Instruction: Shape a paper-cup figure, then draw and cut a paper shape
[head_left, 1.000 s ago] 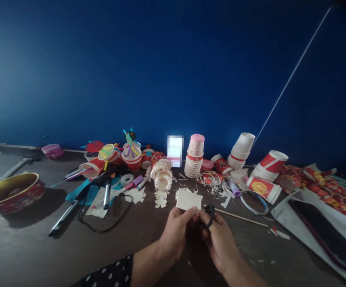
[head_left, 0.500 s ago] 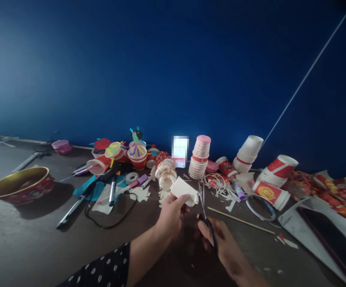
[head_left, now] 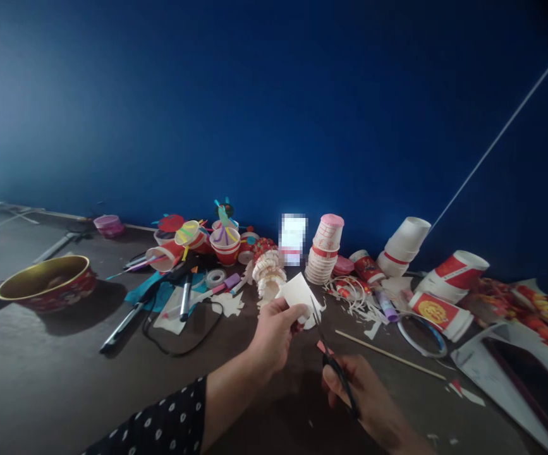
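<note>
Stiff white paper piece (head_left: 298, 294), curved and jagged along its cut edge, pinched up over the surface (head_left: 65, 379) in the closed fingers of the left hand (head_left: 274, 335); right hand (head_left: 356, 395) curled tightly around dark scissors (head_left: 336, 373), tips just beside the paper.

A bowl (head_left: 46, 281) sits left of the scissors (head_left: 339, 376), stacked paper cups (head_left: 323, 251) behind them.

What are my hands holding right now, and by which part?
Left hand: white paper piece, by its lower edge. Right hand: scissors, by the black handles.
</note>
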Motion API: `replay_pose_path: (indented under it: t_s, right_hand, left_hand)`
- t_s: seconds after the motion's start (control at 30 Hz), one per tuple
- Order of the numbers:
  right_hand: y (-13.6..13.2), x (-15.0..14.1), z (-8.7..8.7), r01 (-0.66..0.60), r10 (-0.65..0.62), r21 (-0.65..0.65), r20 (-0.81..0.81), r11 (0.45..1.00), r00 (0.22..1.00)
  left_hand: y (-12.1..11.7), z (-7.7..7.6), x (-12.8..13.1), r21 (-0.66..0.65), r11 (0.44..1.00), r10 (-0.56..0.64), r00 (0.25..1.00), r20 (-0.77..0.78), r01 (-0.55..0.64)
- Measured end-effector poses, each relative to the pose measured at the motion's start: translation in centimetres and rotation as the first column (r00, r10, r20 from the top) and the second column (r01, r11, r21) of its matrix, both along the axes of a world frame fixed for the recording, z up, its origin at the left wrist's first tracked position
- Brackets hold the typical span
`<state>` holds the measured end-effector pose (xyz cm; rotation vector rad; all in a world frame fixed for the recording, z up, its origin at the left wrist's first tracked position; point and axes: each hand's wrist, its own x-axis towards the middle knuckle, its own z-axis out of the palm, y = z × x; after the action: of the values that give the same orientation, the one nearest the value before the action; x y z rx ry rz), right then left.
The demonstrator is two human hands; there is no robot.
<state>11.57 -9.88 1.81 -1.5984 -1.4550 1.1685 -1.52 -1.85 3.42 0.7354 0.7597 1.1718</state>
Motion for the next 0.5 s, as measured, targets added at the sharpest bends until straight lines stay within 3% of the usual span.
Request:
replay_pose_path:
  t_s: [0.07, 0.5]
  right_hand:
    - [0.18, 0.21, -0.19, -0.052, 0.052, -0.010, -0.010, 0.999, 0.999]
    - [0.43, 0.43, -0.40, -0.061, 0.060, -0.023, -0.067, 0.998, 0.996]
  left_hand:
    - [-0.09, -0.07, 0.03, 0.013, 1.000, -0.009, 1.000, -0.009, 0.010]
    - [-0.44, 0.05, -0.03, 0.037, 0.997, -0.060, 0.997, -0.056, 0.062]
